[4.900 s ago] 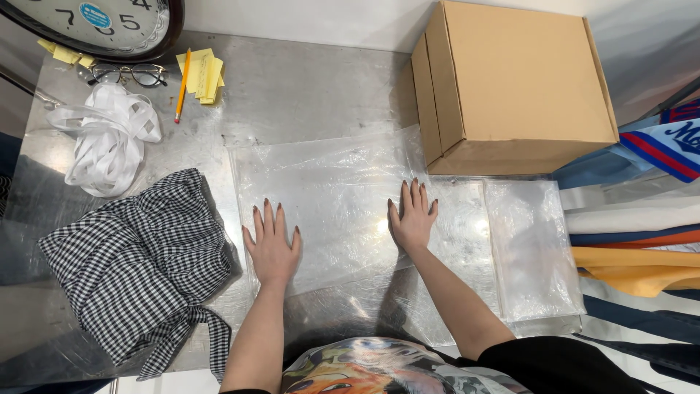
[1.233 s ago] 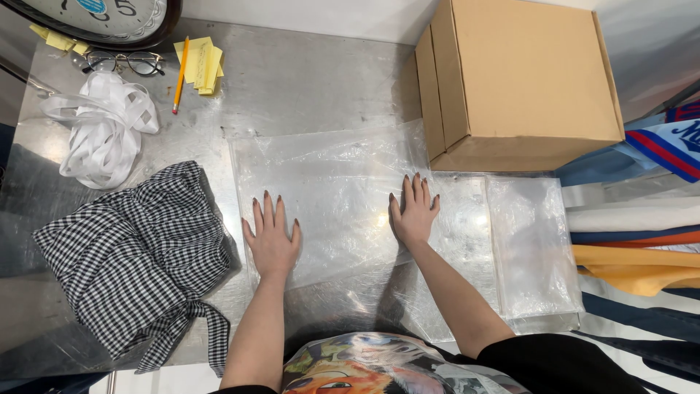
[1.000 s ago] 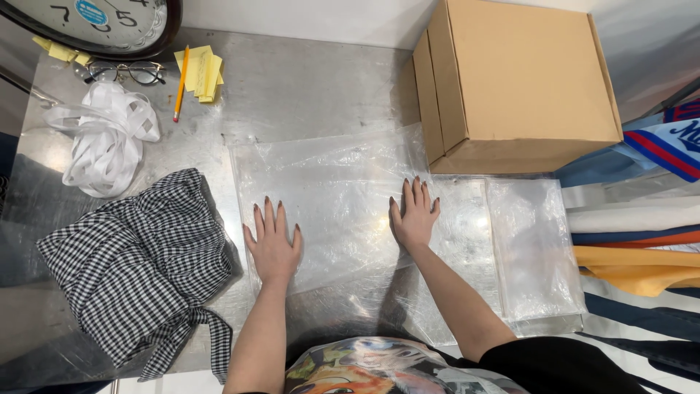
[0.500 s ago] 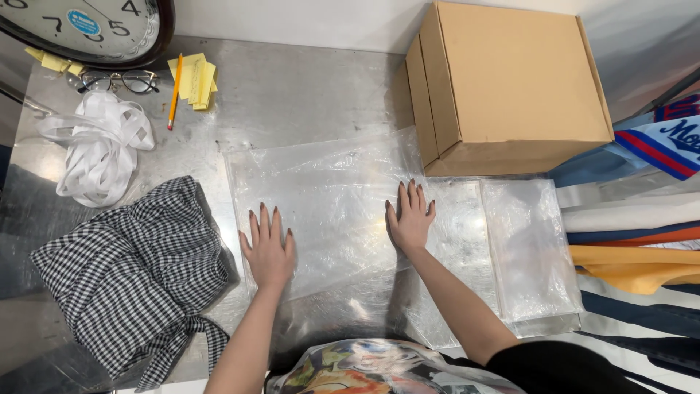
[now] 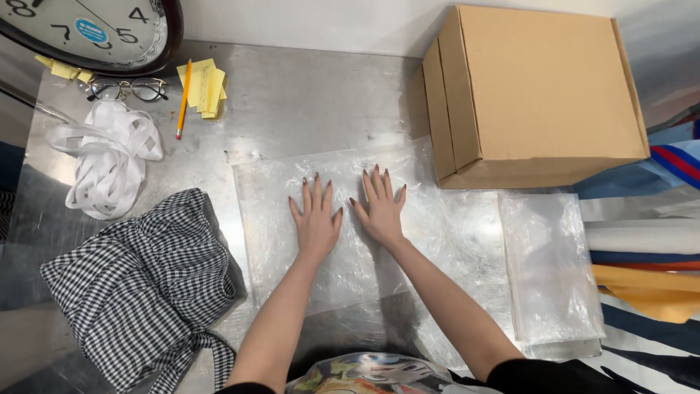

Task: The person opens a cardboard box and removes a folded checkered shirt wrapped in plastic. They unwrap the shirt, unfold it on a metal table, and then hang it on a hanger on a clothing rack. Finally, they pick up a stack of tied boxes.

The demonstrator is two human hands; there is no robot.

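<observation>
A clear plastic bag [image 5: 262, 197] lies flat on the steel table [image 5: 313, 102]. My left hand [image 5: 316, 219] and my right hand [image 5: 380, 208] press flat on the bag's middle, side by side, fingers spread and pointing away from me. Neither hand holds anything. A black-and-white checked garment [image 5: 146, 284] lies crumpled just left of the bag.
A closed cardboard box [image 5: 532, 95] stands at the back right. A stack of clear bags [image 5: 550, 270] lies right of my arm. White strap bundle [image 5: 106, 168], glasses [image 5: 127, 89], pencil [image 5: 182, 98], yellow notes [image 5: 208, 84] and a wall clock [image 5: 95, 33] sit back left. Coloured fabrics [image 5: 649, 255] at the right edge.
Both hands have slid inward over the bag and now lie close together at its middle; before they were well apart.
</observation>
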